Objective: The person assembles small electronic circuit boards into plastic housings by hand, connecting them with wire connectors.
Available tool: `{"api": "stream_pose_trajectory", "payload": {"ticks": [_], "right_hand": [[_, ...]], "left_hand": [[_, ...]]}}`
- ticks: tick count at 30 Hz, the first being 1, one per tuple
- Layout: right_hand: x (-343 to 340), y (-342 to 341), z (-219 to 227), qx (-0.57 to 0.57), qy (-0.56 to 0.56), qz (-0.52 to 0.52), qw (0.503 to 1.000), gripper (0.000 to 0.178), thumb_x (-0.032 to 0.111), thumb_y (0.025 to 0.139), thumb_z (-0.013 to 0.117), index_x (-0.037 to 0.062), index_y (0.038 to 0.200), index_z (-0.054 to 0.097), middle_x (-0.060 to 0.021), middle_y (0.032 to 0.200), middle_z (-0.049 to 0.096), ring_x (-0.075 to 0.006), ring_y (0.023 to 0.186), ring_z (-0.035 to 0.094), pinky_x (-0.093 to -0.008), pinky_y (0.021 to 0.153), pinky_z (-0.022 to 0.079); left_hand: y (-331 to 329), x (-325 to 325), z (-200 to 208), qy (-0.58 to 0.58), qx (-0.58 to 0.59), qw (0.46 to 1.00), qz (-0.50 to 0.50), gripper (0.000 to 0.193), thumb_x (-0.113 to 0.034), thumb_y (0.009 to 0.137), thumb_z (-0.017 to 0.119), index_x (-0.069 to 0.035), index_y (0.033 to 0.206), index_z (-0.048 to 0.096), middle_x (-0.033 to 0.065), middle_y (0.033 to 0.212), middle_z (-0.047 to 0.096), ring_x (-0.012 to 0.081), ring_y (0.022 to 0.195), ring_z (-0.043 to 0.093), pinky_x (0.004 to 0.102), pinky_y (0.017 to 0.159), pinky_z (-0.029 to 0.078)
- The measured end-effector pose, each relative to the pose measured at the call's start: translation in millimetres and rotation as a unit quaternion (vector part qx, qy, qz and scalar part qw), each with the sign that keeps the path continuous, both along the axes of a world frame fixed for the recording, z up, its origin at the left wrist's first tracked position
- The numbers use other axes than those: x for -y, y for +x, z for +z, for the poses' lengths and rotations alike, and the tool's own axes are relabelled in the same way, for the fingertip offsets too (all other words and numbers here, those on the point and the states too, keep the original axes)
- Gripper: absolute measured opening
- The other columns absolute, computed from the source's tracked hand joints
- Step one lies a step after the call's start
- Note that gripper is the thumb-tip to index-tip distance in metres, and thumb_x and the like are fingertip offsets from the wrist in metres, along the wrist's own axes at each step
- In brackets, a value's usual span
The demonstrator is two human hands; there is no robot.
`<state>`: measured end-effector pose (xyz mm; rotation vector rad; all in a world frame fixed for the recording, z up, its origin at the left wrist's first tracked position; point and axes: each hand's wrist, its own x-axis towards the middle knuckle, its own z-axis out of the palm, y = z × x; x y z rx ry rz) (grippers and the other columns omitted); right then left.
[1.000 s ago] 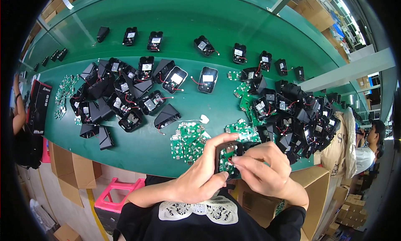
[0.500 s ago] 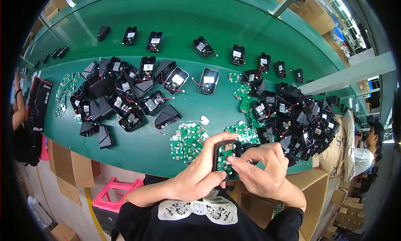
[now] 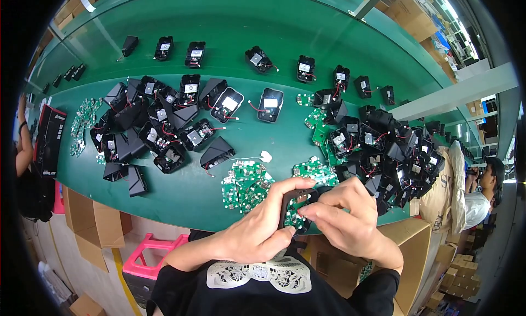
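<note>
My left hand is wrapped round a small black plastic housing, held above the near edge of the bench. A green circuit board sits inside the housing, its parts facing up. From the other side my right hand reaches in, thumb and fingertips pinched together at the board. A speck of red shows by those fingertips, but what they grip is too small to make out. Just beyond my left hand lies a pile of loose green circuit boards, with more boards past my right hand.
Black housings with red wires heap up at left and right on the green bench. A single housing lies mid-bench, with others along the far strip. A pink stool and open cartons stand below. Other people are at both sides.
The housing in my left hand has tilted, so less of the board faces up. My right fingers have closed in over it. The whole view has shifted slightly.
</note>
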<state>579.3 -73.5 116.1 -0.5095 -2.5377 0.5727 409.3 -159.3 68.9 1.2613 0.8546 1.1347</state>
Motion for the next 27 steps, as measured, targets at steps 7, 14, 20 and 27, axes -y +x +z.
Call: {"api": "stream_pose_trajectory", "payload": {"ticks": [7,14,20,27], "right_hand": [[8.9,-1.1,0.3,-0.064,-0.127,-0.053,0.988,0.021,-0.001,0.06,0.075,0.0054,0.078,0.065,-0.0018,0.073,0.055,-0.0126,0.063,0.052,-0.0241,0.05,0.043],[-1.4,-0.5,1.4,-0.006,-0.527,-0.098,0.844,0.025,0.001,0.07,0.073,0.0021,0.079,0.05,-0.0035,0.078,0.051,-0.0083,0.07,0.055,-0.0206,0.049,0.046],[-17.6,1.7,-2.7,0.034,-0.72,-0.026,0.692,0.043,-0.005,0.069,0.071,0.0016,0.101,0.043,-0.007,0.093,0.051,-0.0135,0.079,0.057,-0.021,0.046,0.052],[-24.2,3.0,-8.0,-0.031,-0.673,-0.062,0.736,0.038,-0.003,0.075,0.065,0.0017,0.107,0.046,-0.006,0.088,0.05,-0.0118,0.069,0.057,-0.022,0.045,0.052]], "left_hand": [[3.9,-0.1,2.4,0.115,-0.09,0.989,0.035,0.065,0.005,0.07,0.047,0.004,0.129,0.019,0.023,0.122,0.035,0.0344,0.114,0.041,0.039,0.097,0.033],[7.6,-0.3,-0.2,0.17,-0.116,0.977,0.055,0.064,0.006,0.069,0.046,0.002,0.128,0.023,0.0235,0.115,0.038,0.0338,0.1,0.047,0.0403,0.09,0.037],[13.4,1.3,-10.3,0.147,-0.036,0.987,0.045,0.066,0.006,0.071,0.041,0.001,0.131,0.015,0.0207,0.119,0.036,0.0288,0.098,0.05,0.0393,0.085,0.042],[-9.1,-7.3,-1.7,-0.171,0.213,0.962,-0.019,0.062,-0.005,0.078,0.044,-0.007,0.133,0.014,0.0174,0.108,0.043,0.0257,0.079,0.058,0.035,0.059,0.053]]}}
